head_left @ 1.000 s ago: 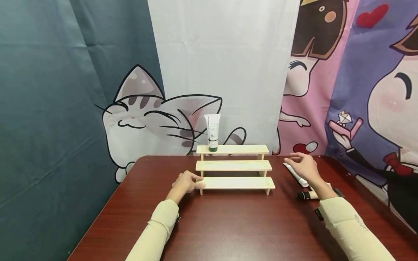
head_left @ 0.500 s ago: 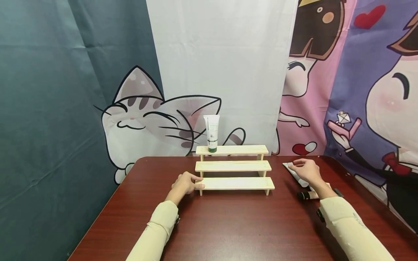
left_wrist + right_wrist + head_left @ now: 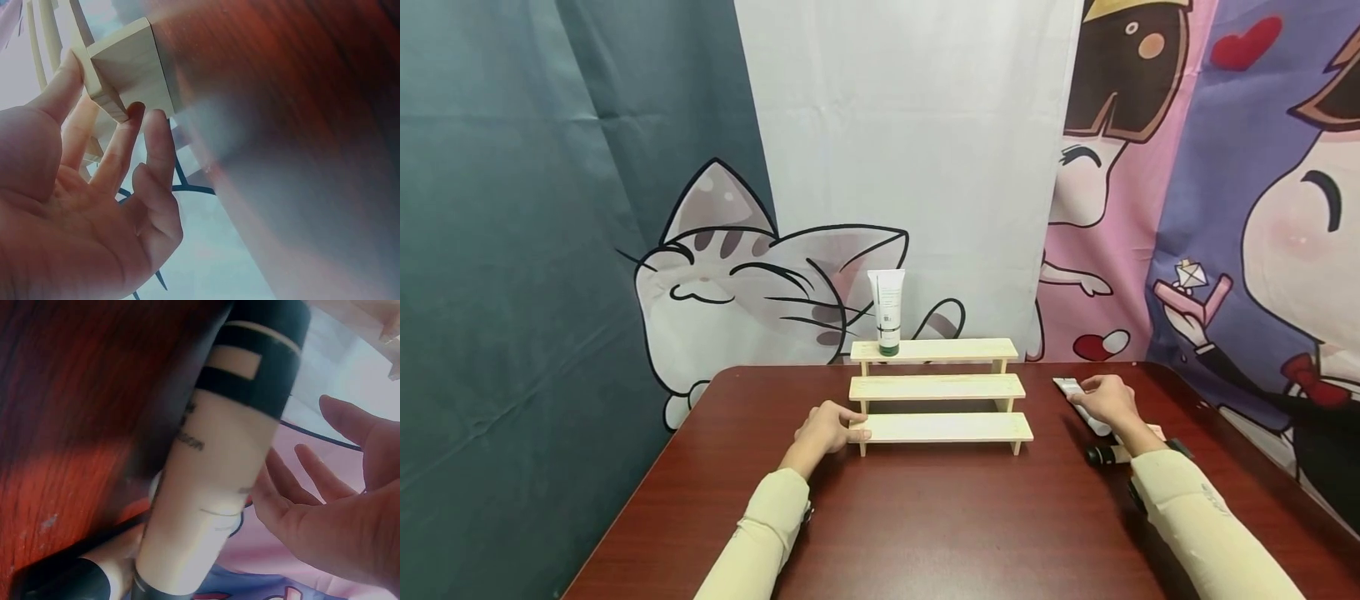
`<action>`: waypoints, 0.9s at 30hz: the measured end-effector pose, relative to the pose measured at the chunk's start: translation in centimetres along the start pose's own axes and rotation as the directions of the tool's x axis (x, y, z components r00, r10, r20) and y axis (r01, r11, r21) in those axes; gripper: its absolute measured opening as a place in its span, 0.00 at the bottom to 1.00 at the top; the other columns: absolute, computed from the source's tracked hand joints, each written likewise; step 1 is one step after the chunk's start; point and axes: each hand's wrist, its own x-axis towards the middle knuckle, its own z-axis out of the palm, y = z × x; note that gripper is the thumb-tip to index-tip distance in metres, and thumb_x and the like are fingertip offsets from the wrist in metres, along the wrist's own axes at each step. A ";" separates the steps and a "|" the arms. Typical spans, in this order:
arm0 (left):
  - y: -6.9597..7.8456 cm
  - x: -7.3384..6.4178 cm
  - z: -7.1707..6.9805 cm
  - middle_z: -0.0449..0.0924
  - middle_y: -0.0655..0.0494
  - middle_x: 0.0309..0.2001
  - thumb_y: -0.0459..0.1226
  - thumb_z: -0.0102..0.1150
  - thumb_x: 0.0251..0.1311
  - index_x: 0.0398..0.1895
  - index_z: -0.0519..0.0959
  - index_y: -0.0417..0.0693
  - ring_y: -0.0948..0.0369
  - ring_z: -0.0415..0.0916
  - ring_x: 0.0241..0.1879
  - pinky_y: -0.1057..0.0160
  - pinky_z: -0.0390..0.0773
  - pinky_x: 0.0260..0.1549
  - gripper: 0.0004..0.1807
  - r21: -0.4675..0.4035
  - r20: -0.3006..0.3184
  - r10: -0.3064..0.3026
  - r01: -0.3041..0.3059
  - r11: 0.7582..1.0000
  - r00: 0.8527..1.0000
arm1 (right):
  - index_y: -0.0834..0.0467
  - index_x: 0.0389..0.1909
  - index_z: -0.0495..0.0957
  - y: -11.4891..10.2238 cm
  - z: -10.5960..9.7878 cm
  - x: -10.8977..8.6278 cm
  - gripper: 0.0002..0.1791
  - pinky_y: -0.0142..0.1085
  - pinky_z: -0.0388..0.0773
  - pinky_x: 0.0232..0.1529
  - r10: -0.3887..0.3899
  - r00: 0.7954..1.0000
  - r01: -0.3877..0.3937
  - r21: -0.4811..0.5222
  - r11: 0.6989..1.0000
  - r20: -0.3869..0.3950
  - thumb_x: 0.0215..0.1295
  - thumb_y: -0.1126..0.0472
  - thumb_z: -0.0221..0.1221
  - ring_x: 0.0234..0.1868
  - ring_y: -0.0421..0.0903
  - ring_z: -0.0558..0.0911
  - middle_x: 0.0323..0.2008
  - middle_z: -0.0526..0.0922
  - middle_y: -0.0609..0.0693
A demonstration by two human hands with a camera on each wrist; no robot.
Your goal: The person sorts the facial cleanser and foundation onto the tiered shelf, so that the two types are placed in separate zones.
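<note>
A three-tier wooden display stand (image 3: 951, 427) stands mid-table, with a white squeeze tube (image 3: 888, 312) upright on its cap on the top tier's left end. My left hand (image 3: 823, 429) pinches the left end of the lowest tier. In the left wrist view, the thumb lies on one face of the board (image 3: 94, 78) and fingertips reach its underside. Over at the right, my right hand (image 3: 1108, 402) reaches down over a white tube (image 3: 1101, 428) lying on the table, fingertips right at its side. The right wrist view shows thumb and fingers apart; the tube is hidden there.
Under the right wrist lies a beige bottle with a black cap (image 3: 1101, 455), large in the right wrist view (image 3: 212, 456). Another beige-and-black container (image 3: 81, 578) lies beside it. A cartoon-printed curtain (image 3: 917, 167) hangs behind the dark red table (image 3: 925, 517).
My right hand has lowered and shifted slightly right, bringing its fingers down to the lying tube. The left hand has kept its hold on the stand. The head view has tilted slightly.
</note>
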 end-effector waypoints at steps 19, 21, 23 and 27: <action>0.0 0.1 0.0 0.80 0.48 0.58 0.56 0.75 0.44 0.45 0.88 0.74 0.46 0.76 0.55 0.44 0.73 0.41 0.20 -0.017 -0.001 -0.010 0.010 1.000 1.000 | 0.74 0.53 0.75 1.2 0.6 1.1 0.28 0.56 0.74 0.45 0.030 0.999 -0.025 -0.121 0.992 0.037 0.53 0.61 0.65 0.48 0.70 0.75 0.51 0.77 0.75; 0.0 0.1 0.1 0.80 0.48 0.58 0.56 0.75 0.44 0.44 0.88 0.74 0.46 0.75 0.56 0.44 0.73 0.41 0.20 -0.023 -0.003 -0.005 0.005 1.000 1.000 | 0.74 0.53 0.76 1.4 0.7 1.2 0.29 0.55 0.75 0.43 0.032 0.999 -0.027 -0.129 0.991 0.034 0.53 0.60 0.65 0.45 0.69 0.76 0.51 0.77 0.75; -0.1 0.1 0.2 0.80 0.49 0.58 0.56 0.75 0.44 0.44 0.88 0.74 0.46 0.75 0.56 0.44 0.73 0.41 0.20 -0.022 -0.001 -0.006 0.006 1.000 1.000 | 0.72 0.52 0.77 1.6 0.9 1.2 0.28 0.53 0.75 0.40 0.029 0.999 -0.025 -0.136 0.990 0.026 0.52 0.60 0.67 0.43 0.67 0.77 0.49 0.78 0.74; -0.1 0.2 0.1 0.80 0.48 0.59 0.57 0.75 0.44 0.45 0.88 0.74 0.46 0.76 0.55 0.44 0.74 0.42 0.20 -0.019 0.002 -0.007 0.007 1.000 1.000 | 0.71 0.47 0.78 1.6 1.3 1.4 0.26 0.50 0.75 0.34 -0.001 1.000 0.003 -0.145 0.989 0.012 0.50 0.59 0.69 0.36 0.64 0.79 0.42 0.80 0.72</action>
